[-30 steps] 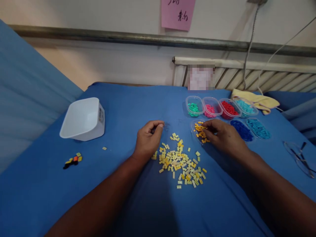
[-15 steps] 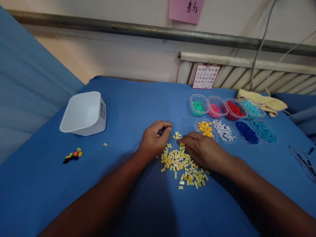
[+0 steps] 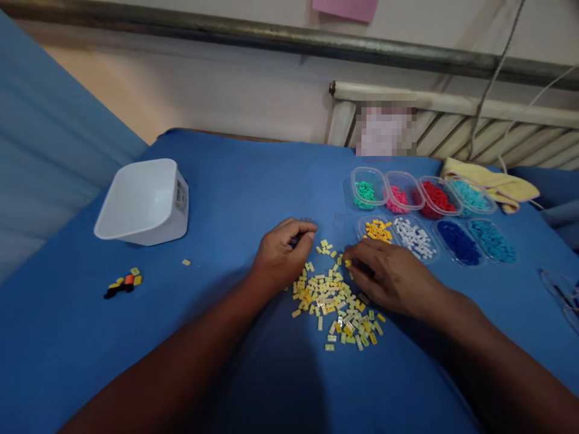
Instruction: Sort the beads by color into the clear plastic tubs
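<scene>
A loose pile of small yellow and pale bricks (image 3: 332, 301) lies on the blue cloth between my hands. My left hand (image 3: 281, 256) rests at the pile's upper left, fingers curled shut with thumb against fingertips; what it holds is hidden. My right hand (image 3: 389, 277) lies on the pile's upper right side, its fingertips pinched together on a small yellow brick (image 3: 348, 263). Just beyond it stands a clear tray of yellow bricks (image 3: 377, 230).
Clear trays hold white (image 3: 414, 237), dark blue (image 3: 459, 242), light blue (image 3: 493, 241), green (image 3: 366, 191), pink (image 3: 400, 198) and red (image 3: 436, 196) bricks. A white tub (image 3: 142, 202) sits far left, a few mixed bricks (image 3: 122, 282) near it. A yellow cloth (image 3: 493, 184) lies back right.
My right hand came back from the yellow tray to the pile and now pinches a brick at its top edge. The left hand stayed curled in place. The view tilted down slightly.
</scene>
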### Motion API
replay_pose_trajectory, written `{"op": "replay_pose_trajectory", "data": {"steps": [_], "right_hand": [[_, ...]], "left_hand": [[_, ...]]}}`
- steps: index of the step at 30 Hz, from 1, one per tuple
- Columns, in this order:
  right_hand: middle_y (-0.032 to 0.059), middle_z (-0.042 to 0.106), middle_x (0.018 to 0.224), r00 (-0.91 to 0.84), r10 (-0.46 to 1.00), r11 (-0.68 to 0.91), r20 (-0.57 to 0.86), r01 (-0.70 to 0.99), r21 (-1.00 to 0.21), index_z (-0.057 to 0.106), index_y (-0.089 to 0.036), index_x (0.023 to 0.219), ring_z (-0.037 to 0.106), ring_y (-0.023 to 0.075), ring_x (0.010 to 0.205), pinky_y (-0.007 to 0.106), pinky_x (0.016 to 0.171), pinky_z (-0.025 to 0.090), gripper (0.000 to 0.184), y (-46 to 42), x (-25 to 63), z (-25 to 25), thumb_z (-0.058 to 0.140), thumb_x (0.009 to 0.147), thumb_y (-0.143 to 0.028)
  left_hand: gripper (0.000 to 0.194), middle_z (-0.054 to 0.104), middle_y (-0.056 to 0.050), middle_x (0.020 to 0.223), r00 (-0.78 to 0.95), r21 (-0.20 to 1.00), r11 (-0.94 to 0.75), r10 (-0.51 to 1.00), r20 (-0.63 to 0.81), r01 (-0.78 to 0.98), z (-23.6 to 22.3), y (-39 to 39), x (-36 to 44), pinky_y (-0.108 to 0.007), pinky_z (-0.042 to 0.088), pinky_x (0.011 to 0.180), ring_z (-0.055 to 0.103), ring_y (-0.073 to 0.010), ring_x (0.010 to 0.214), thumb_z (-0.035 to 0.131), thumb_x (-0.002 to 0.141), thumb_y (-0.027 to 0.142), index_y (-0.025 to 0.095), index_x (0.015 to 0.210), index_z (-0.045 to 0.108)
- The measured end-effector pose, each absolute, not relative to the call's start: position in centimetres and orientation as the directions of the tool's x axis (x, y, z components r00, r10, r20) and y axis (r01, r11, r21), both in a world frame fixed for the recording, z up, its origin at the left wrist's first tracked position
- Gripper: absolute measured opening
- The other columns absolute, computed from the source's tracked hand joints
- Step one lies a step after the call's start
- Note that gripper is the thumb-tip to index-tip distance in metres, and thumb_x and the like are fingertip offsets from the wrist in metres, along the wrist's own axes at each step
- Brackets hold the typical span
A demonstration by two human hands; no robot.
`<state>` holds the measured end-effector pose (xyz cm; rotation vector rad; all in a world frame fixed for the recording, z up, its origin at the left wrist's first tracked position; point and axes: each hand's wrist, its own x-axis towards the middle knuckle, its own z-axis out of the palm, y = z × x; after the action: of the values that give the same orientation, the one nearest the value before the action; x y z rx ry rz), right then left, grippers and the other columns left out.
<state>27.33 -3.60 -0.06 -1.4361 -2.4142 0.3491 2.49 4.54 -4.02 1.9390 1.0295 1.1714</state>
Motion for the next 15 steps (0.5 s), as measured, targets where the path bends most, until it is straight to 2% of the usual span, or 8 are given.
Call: {"op": "replay_pose_trajectory", "data": {"steps": [6,9,12,15], "right_hand": [[0.0088,0.083,0.101,-0.209,0.968,0.242,0.142,0.926,-0.288,0.076,-0.021,0.123,0.074,0.0230,0.077,0.034,0.065,0.050,0.028,-2.2,31.5,0.4,0.057,0.107,-0.035],[0.0106,0.085,0.109,-0.126,0.970,0.178,0.207,0.949,-0.260,0.077,-0.020,0.132,0.077,0.0247,0.081,0.035,0.069,0.054,0.035,-1.5,33.4,0.2,0.058,0.106,-0.035],[0.0147,0.085,0.116,-0.075,0.957,0.111,0.280,0.987,-0.116,0.079,-0.018,0.133,0.080,0.0307,0.093,0.039,0.076,0.056,0.038,-1.1,34.9,-0.2,0.056,0.106,-0.032],[0.0187,0.084,0.117,-0.121,0.959,0.117,0.257,0.993,0.029,0.081,-0.015,0.129,0.079,0.0358,0.100,0.043,0.079,0.056,0.038,-0.7,35.5,-0.9,0.053,0.107,-0.028]], "left_hand": [[0.016,0.078,-0.004,0.099,0.314,0.811,-0.503,0.854,0.414,0.299,-3.8,4.7,2.5,-0.033,0.056,0.082,0.072,-0.0174,0.090,0.067,0.101,0.019,0.021,0.106,0.082],[0.017,0.077,-0.004,0.097,0.317,0.810,-0.508,0.851,0.419,0.293,-3.9,4.9,2.5,-0.033,0.055,0.082,0.071,-0.0174,0.088,0.066,0.101,0.019,0.020,0.107,0.081],[0.017,0.075,-0.003,0.094,0.323,0.804,-0.524,0.841,0.435,0.281,-4.1,4.9,2.5,-0.031,0.053,0.079,0.069,-0.0158,0.084,0.066,0.101,0.019,0.020,0.107,0.081],[0.015,0.075,-0.003,0.094,0.332,0.800,-0.532,0.834,0.440,0.276,-4.2,4.9,2.5,-0.030,0.051,0.078,0.068,-0.0152,0.084,0.067,0.102,0.020,0.019,0.107,0.081]]}}
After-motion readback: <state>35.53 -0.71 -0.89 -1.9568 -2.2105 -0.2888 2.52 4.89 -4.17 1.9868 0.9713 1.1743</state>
